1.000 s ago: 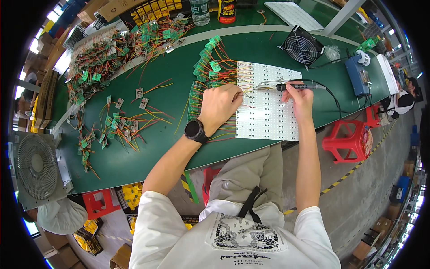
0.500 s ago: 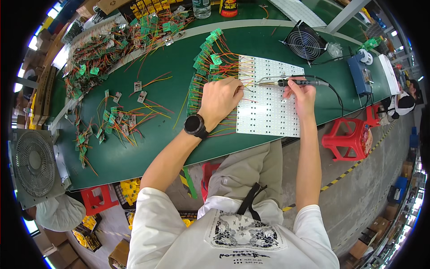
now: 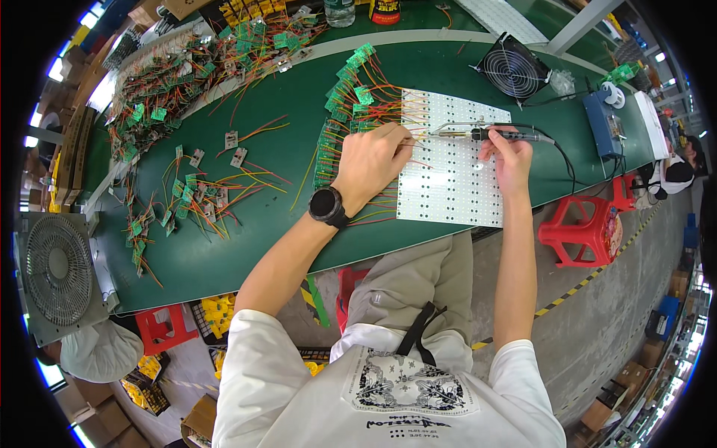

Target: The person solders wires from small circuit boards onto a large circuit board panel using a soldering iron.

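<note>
Our right hand (image 3: 512, 159) grasps a soldering iron (image 3: 480, 134) over the white board (image 3: 452, 183); our left hand (image 3: 371, 158) curls beside wires (image 3: 390, 113) (its exact hold we cannot tell)

Light fell bright and even on the table (image 3: 183, 261); shadows there faint. White glare (image 3: 55, 69) burned left of it. Its edges bowed, fisheye-bent; frame corners were black.

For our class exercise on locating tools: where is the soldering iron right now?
In the head view, just right of centre, the soldering iron is in the right hand over the white panel, its tip pointing toward the left hand.
</note>
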`<state>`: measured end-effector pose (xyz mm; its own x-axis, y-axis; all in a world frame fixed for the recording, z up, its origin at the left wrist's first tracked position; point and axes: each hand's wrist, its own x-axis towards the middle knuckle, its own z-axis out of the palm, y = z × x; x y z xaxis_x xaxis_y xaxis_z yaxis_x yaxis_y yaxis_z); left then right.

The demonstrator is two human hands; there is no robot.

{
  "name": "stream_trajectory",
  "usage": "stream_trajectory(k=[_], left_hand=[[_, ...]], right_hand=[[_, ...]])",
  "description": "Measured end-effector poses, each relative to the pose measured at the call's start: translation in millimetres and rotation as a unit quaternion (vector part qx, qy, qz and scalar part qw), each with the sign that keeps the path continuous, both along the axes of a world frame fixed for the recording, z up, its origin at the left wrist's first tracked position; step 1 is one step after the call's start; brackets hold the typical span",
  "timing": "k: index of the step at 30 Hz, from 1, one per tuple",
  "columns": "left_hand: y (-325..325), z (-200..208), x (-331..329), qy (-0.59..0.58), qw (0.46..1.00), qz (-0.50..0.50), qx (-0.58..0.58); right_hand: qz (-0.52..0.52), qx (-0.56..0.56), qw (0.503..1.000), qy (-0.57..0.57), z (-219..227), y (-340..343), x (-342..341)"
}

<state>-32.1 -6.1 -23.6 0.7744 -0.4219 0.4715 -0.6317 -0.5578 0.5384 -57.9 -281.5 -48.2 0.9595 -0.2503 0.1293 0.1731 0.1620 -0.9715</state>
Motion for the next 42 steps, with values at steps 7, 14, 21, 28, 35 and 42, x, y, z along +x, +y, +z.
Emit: stream_trajectory(k=[7, 14, 21, 28, 35, 42], left_hand=[[4, 1, 1, 0.037, 0.992, -0.117, -0.025], [8, 7, 5, 0.061, 0.984, -0.165, 0.034], [6, 8, 1, 0.040, 0.988, -0.150, 0.003], [4, 1, 3, -0.019, 0.997, -0.068, -0.004], [0, -1, 1, -0.049, 0.998, -0.019, 0.023], [2, -1, 2, -0.027, 0.999, -0.027, 0.002]], right_hand=[[-0.002, 0.014, 1.000, 0.004, 4, 5, 1], [-0.004, 0.013, 1.000, 0.008, 3, 2, 1], [0.004, 0.008, 1.000, 0.005, 0, 0, 2], [0.003, -0.001, 1.000, 0.013, 3, 2, 0], [-0.005, -0.009, 1.000, 0.011, 4, 4, -2], [-0.002, -0.022, 1.000, 0.014, 3, 3, -1]])
